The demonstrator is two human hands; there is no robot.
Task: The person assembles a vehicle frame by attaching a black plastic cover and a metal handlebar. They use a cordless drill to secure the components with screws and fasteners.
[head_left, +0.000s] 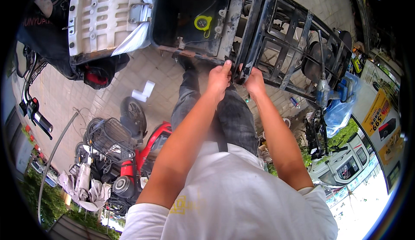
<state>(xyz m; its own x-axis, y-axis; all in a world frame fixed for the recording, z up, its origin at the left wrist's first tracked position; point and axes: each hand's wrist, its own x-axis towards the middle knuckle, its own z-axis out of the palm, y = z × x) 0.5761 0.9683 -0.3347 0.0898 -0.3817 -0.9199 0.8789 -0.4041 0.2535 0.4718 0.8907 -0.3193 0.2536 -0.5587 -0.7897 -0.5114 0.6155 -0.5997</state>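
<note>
Two forearms [181,145] reach forward: right hand [255,83] closed around a thick black metal bar's [255,45] near end, left hand [218,81] beside it, thumb extended, grip unclear. Just beyond, an open black rectangular box [173,19] with rusty rim holds a round yellow-green tape measure [202,23]; farther off is a black wire basket [111,140].

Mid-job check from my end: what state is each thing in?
Hinged seat: flipped open, pale underside showing
Storage box: open
Yellow-green tape measure: lying in the box
Rear rack: paint worn
Blue power tool: untouched; on or off, cannot tell
Red scooter: parked
Left hand: curled beside the black bar, grip unclear
Right hand: at that bar's lower end, grip partly hidden
</note>
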